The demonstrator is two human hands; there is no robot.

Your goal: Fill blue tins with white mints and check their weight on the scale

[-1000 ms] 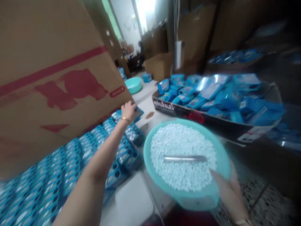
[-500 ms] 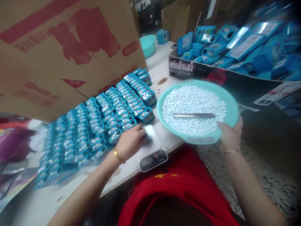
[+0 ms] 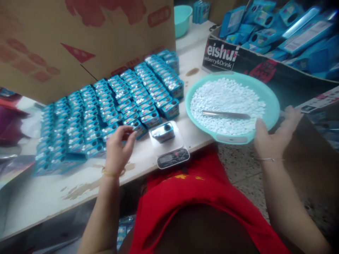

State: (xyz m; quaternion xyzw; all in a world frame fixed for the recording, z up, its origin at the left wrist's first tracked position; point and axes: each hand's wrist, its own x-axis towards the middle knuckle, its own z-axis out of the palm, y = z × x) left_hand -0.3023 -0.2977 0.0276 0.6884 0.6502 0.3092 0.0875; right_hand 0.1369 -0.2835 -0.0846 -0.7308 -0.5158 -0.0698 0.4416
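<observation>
Left hand [image 3: 119, 150] now off dark-spotted blue box [image 3: 163, 133]

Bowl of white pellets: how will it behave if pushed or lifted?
The bowl is probably fairly stiff: its rim looks evenly curved. Tilting would likely spill the loose white pellets; the shiny strip lying on them might slide.

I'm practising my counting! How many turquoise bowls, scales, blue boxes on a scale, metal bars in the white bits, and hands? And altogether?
Near bowl and far bowl: 2
Scale: 1
Blue box on it: 1
Metal bar: 1
Left hand and right hand: 2
Total: 7
</observation>
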